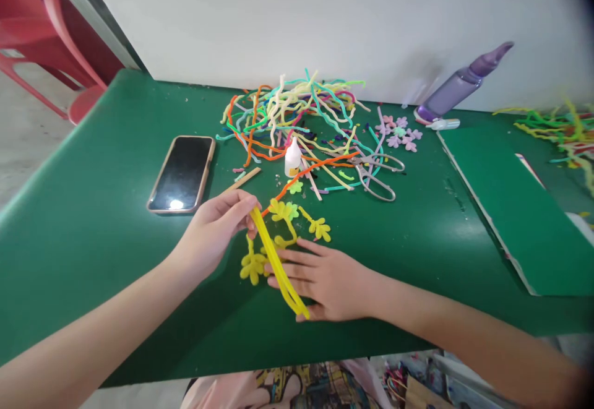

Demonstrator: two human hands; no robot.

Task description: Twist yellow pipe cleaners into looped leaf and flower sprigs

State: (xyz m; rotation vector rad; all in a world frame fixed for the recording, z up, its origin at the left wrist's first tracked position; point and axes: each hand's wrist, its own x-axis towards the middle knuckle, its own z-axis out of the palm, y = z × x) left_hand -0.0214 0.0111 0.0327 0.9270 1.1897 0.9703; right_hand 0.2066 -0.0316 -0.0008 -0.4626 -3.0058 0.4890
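A bundle of yellow pipe cleaners [277, 263] slants down towards the table's front edge. Its upper end is pinched in my left hand [223, 226], between thumb and fingers. My right hand [331, 279] lies with fingers spread, and the bundle's lower end passes in front of its fingertips; whether they touch cannot be made out. Around the hands lie yellow leaf-shaped pieces bent from pipe cleaner, one [253, 265] on the left, one [320, 228] on the right, and one [281, 210] behind the bundle. Small light-green flowers [295, 187] sit just beyond, beside an orange pipe cleaner [309, 167].
On the green table [116, 260] are a phone [182, 174], a white glue bottle [292, 158], scissors [378, 171] and a tangle of coloured pipe cleaners [297, 109]. Pink and purple flowers [399, 132], a purple bottle [457, 90] and a green board [520, 211] stand right.
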